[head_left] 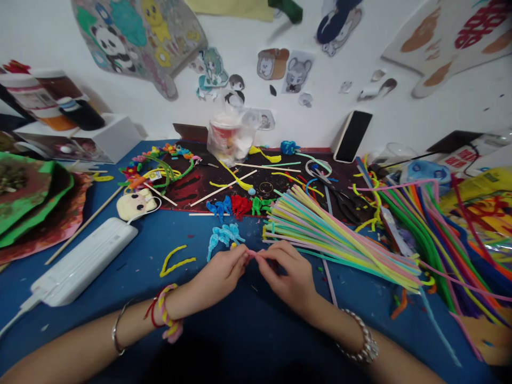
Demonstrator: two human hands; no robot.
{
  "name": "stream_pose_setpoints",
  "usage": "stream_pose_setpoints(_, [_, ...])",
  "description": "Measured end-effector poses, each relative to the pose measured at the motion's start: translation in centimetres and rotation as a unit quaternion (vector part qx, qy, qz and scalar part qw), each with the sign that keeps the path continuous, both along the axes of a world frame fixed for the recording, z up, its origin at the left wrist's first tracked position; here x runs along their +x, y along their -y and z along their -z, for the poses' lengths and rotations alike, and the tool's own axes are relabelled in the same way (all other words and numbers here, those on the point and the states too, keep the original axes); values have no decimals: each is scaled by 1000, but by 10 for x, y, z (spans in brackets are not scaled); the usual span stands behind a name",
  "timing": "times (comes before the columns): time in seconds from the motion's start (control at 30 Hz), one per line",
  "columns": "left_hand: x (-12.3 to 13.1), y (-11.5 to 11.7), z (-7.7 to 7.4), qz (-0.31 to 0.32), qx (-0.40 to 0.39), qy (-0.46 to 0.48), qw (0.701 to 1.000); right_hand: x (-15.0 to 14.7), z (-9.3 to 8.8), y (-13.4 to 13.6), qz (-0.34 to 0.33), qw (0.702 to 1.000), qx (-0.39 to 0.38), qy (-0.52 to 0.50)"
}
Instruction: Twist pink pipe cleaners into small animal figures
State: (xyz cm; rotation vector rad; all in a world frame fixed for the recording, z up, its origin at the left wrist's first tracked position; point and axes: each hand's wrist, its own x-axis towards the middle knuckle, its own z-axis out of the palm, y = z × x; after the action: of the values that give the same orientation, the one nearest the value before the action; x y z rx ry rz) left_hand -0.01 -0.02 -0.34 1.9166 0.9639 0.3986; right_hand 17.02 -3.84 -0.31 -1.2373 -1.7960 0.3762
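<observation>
While both hands meet at lower centre of the frame, a short pink pipe cleaner (pixel 251 255) lies pinched between them. The fingers (pixel 244 254) of the left hand (pixel 218 277) and the right hand (pixel 286 272) are curled closed on it from either side. Just right of the hands, a fanned bundle of pastel pipe cleaners (pixel 336 240) rests on the blue counter (pixel 132 314), with twisted light-blue pipe cleaner shapes (pixel 224 237) just to the left. At upper centre stands a clear plastic tub (pixel 228 140) with a red band, holding something white that is too unclear to identify. At upper left, a labelled jar (pixel 40 90) sits on a white shelf (pixel 120 141).
</observation>
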Motion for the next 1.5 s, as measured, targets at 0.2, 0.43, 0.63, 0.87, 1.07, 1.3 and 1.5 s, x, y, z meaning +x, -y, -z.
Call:
stream_pose_setpoints(0.2, [-1, 1, 4, 24, 52, -20, 998, 2, -2, -2, 15, 999, -30, -11])
stream_pose_setpoints(0.43, [-1, 1, 1, -6, 34, -11, 999, -3, 2, 1, -14, 999, 29, 14])
stream_pose_setpoints(0.63, [0, 3, -4, -34, -5, 14, 999, -3, 1, 0, -15, 996, -75, -49])
stream_pose_setpoints(0.87, [-6, -4, -13, 67, 34, -4, 997, 11, 1, -13, -135, 934, -304, -128])
stream_pose_setpoints(1.07, [-9, -10, -28, 251, 50, -81, 963, 19, 2, -17, -257, 841, -457, -131])
stream_pose_setpoints(1.3, [-10, -7, -21, 212, 88, -102, 968, 20, 8, -16, -293, 765, -540, -196])
stream_pose_setpoints(1.5, [-12, -11, -15, 159, 170, -172, 957, 25, -1, -19, -312, 707, -580, -259])
